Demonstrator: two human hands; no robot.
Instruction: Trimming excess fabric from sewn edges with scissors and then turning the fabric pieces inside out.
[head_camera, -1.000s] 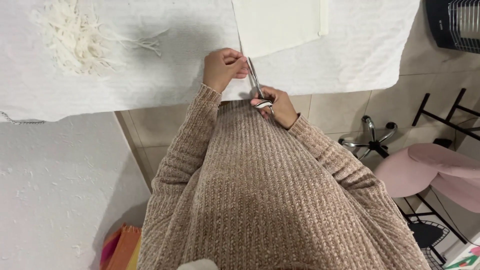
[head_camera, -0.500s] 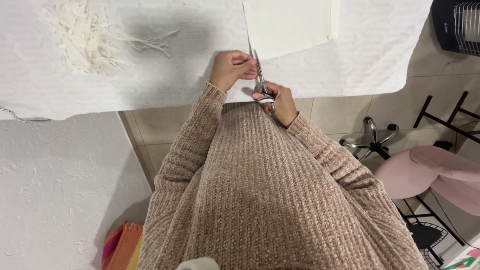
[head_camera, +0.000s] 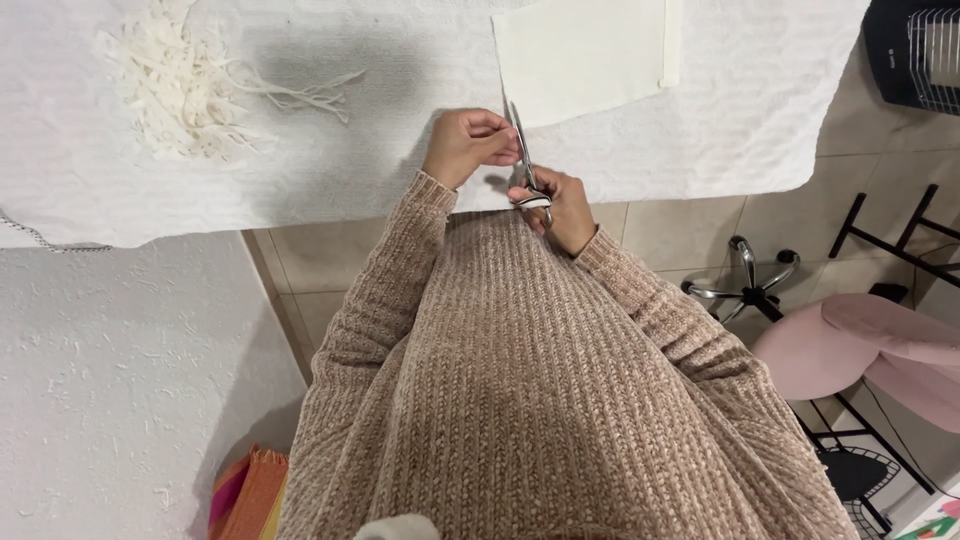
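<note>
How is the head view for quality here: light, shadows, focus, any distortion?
Head view: even, soft light with no glare; a faint shadow falls on the white tablecloth left of the left hand. The scissors in the right hand, the cream fabric and the sweater knit are sharp. Wide-lens bending shows at the edges.

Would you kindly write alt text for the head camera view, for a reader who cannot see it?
A person's right hand works scissors along the left edge of a cream cloth piece on a white-covered table; the left hand pinches a strip beside the blades. Cut strips lie piled to the left.
</note>
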